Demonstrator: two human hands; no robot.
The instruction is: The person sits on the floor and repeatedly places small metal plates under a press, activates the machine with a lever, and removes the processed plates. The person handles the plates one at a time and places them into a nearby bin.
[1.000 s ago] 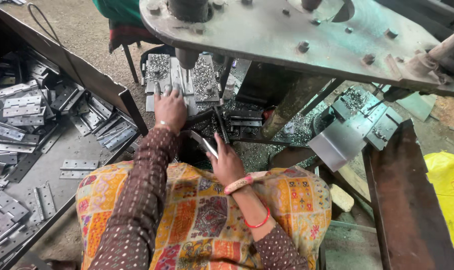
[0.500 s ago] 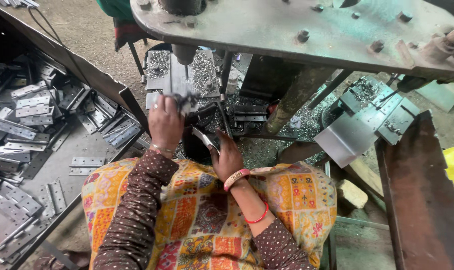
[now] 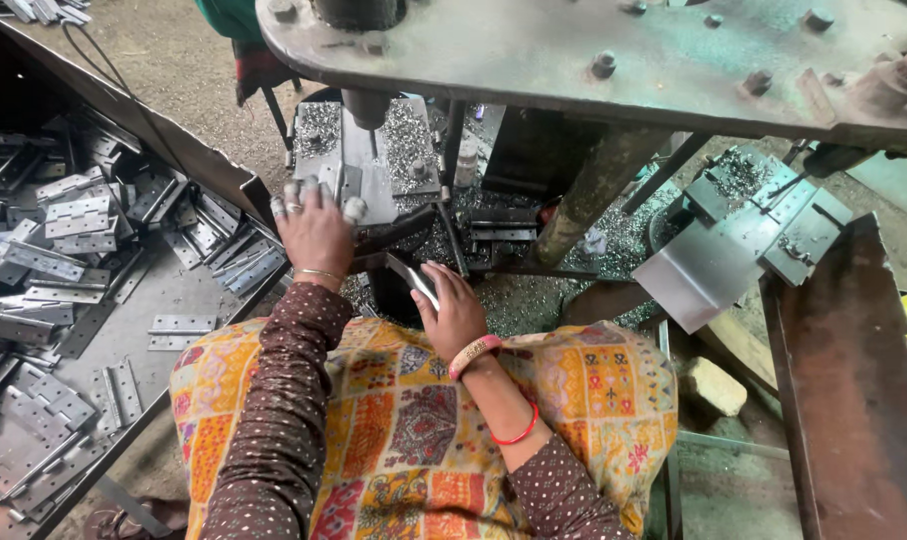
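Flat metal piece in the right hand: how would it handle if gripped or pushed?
The metal piece in the right hand looks like thin flat plate, so probably stiff, not floppy. Its bare shiny face suggests it may slip in a pinch. Being flat, it should slide rather than roll, like the hinge plates lying in the bin.

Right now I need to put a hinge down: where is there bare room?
Bare tray floor lies between the hinge pile and the patterned lap cloth, holding a few loose hinges. The press bed, under the left hand, is crowded with swarf.
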